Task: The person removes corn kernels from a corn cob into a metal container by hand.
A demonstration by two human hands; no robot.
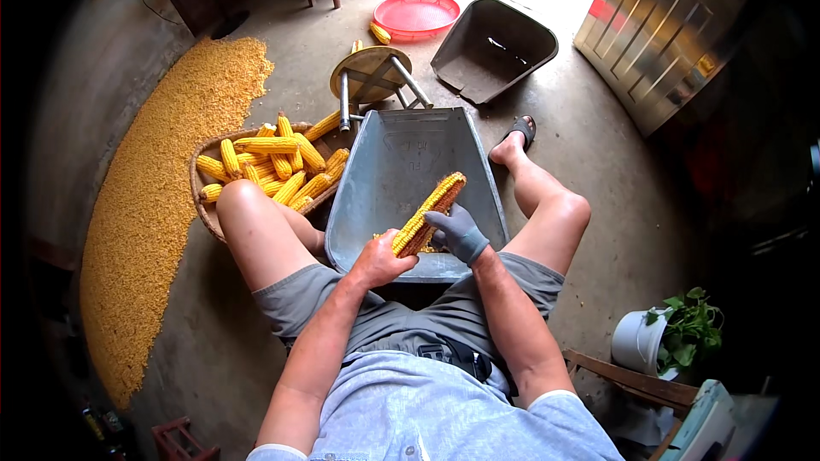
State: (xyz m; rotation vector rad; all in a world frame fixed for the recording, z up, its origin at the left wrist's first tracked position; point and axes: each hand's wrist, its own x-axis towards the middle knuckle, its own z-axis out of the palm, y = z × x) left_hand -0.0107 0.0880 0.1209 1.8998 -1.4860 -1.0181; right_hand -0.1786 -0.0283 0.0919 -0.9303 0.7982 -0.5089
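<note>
My left hand (382,260), bare, is closed around the lower end of a corn cob (416,223). Part of the cob still bears yellow kernels, while its right side is reddish and stripped. On that side rests my right hand (460,232), in a grey glove, its thumb and fingers against the cob. Both hands are over the near part of a grey plastic tub (416,137) between my legs, and some loose kernels show in its bottom. To the left, a woven basket (200,202) holds several yellow corn cobs (266,145).
A long heap of loose corn kernels (144,205) lies along the left wall. Ahead are a tipped stool (371,77), a red round sieve (416,13) and a dark tub (496,51). A potted plant in a white bucket (634,338) stands at the right, near a wooden frame (631,378).
</note>
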